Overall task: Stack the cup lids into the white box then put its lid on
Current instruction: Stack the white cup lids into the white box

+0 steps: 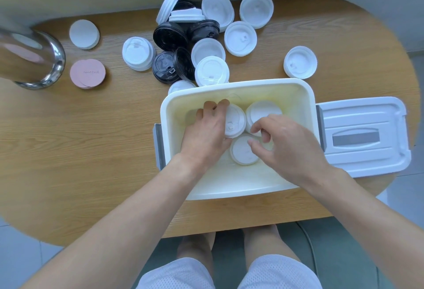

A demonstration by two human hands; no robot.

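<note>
Table [91,151] fills frame. White box [307,96] centre, open, three white lids inside. Box lid [364,132] flat at its right, touching. Loose lids [206,36] piled upper centre. Left hand [206,132] grips inner lid [234,121]; right hand [289,146] fingers curled over other two, grasp unclear.

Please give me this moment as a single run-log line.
stage: loading lids | left hand: holding white lid in white box | right hand: arranging lids | box lid: off, right of box
</note>
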